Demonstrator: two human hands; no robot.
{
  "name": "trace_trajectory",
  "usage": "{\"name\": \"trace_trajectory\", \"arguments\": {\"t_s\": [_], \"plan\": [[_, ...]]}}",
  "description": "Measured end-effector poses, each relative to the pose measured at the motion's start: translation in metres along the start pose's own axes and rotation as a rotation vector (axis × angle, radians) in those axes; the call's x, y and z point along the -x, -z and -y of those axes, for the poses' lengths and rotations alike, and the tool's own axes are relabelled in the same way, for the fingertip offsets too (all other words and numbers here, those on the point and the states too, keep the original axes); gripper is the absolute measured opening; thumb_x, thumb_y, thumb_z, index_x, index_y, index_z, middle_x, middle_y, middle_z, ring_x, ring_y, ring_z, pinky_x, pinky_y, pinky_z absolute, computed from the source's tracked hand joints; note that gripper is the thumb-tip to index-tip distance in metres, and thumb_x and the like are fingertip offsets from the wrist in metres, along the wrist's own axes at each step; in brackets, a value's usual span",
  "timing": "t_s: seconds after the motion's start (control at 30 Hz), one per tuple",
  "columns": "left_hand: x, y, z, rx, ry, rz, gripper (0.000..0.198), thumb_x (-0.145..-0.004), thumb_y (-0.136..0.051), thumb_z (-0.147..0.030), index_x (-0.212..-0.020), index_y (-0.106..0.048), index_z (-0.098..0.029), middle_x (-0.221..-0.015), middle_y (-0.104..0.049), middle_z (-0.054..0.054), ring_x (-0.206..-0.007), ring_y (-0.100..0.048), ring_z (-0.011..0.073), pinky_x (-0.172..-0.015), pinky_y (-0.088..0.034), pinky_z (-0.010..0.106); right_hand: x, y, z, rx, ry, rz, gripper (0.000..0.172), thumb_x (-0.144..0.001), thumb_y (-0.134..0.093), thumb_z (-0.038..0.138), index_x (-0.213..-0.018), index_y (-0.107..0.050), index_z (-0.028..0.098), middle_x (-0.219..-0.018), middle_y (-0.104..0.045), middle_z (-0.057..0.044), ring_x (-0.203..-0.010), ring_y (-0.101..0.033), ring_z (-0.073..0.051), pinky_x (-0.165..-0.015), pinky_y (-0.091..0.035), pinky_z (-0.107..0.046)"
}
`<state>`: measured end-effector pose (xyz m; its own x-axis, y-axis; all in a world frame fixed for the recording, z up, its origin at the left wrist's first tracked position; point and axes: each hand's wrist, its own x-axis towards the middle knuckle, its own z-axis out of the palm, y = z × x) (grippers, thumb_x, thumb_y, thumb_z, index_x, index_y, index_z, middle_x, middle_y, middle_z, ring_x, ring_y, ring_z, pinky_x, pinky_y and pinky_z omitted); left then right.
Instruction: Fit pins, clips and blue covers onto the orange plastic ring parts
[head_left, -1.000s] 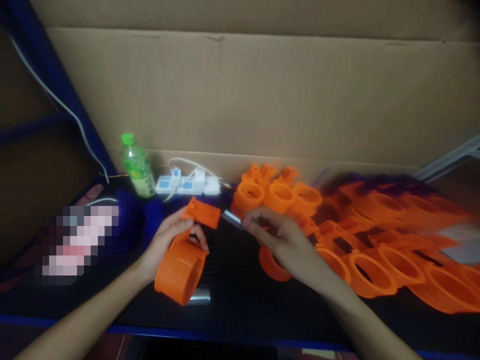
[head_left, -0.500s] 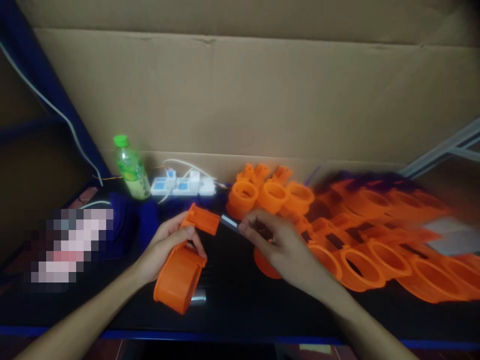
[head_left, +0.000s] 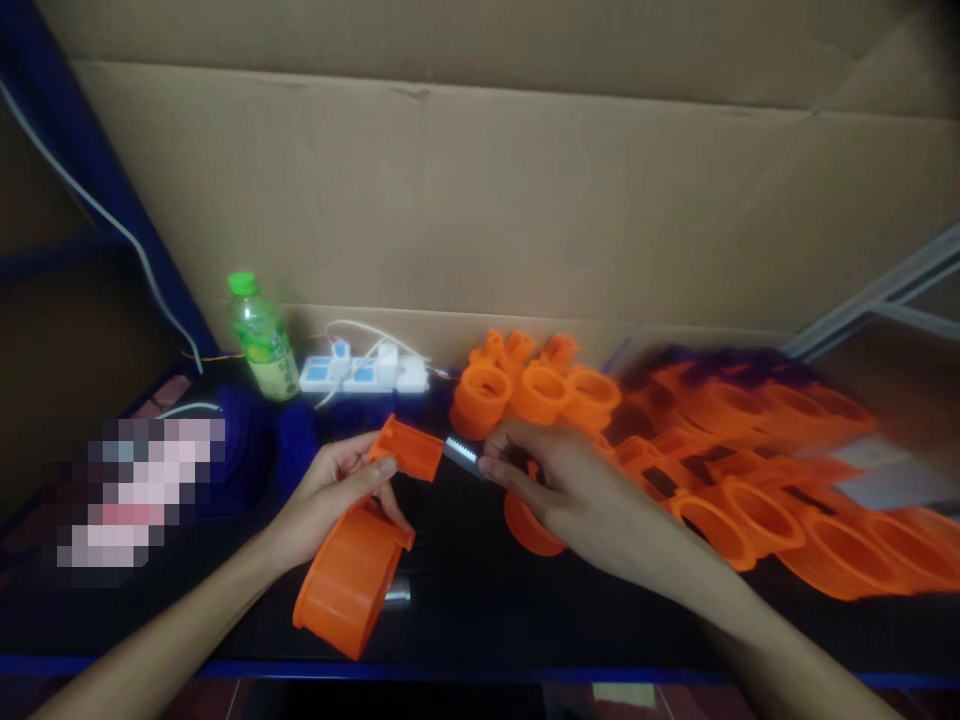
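Note:
My left hand (head_left: 334,490) is closed around the upper part of an orange plastic piece (head_left: 352,575). The piece has a wide round ring below and a short box-like arm above that points right. Pinched between the thumb and fingers of my right hand (head_left: 555,480) is a small grey strip with a row of white teeth (head_left: 461,452). Its left end meets the tip of the orange arm; whether it is inside or only touching, I cannot tell. Under the ring, a small shiny silver cylinder (head_left: 399,592) lies partly hidden on the black tabletop (head_left: 465,610).
Several similar orange pieces (head_left: 847,550) fill the right side, with more (head_left: 544,390) at the back. A green-capped bottle (head_left: 262,340) and a white power strip (head_left: 364,372) stand before a cardboard wall (head_left: 487,200). Dark blue pieces (head_left: 296,450) sit left; a blurred-out patch covers something beside them.
The ring end of the orange piece has swung slightly down and left, and its arm tilts a little more downward. The toothed strip stays at the arm's tip.

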<state>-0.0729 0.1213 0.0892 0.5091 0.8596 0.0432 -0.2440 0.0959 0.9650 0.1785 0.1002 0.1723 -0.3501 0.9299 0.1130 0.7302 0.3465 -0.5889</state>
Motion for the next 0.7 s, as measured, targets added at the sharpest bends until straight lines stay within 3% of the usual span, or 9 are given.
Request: {"name": "trace_trajectory", "arguments": {"t_s": [0.33,0.7], "plan": [[0.001,-0.005,0.006,-0.016,0.017,0.01,0.04,-0.091,-0.065,-0.034,-0.128,-0.061,-0.017,-0.073,-0.078,0.01,-0.061,-0.075,0.0244,-0.051,-0.054,0.026,-0.013,0.005,0.0,-0.037,-0.028,0.125,0.028,-0.095,-0.057,0.042,-0.083,-0.063,0.018,-0.072,-0.059,0.0,-0.064,-0.051,-0.012,-0.058,-0.037,-0.025],[0.0,-0.005,0.009,-0.041,0.034,0.019,0.04,-0.092,-0.065,-0.035,-0.127,-0.062,-0.016,-0.072,-0.078,0.01,-0.059,-0.075,0.0251,-0.049,-0.053,0.026,-0.042,-0.008,0.006,-0.076,0.061,0.227,0.013,-0.094,-0.055,0.026,-0.087,-0.059,0.016,-0.077,-0.059,0.0,-0.066,-0.049,-0.01,-0.058,-0.036,-0.023]]}}
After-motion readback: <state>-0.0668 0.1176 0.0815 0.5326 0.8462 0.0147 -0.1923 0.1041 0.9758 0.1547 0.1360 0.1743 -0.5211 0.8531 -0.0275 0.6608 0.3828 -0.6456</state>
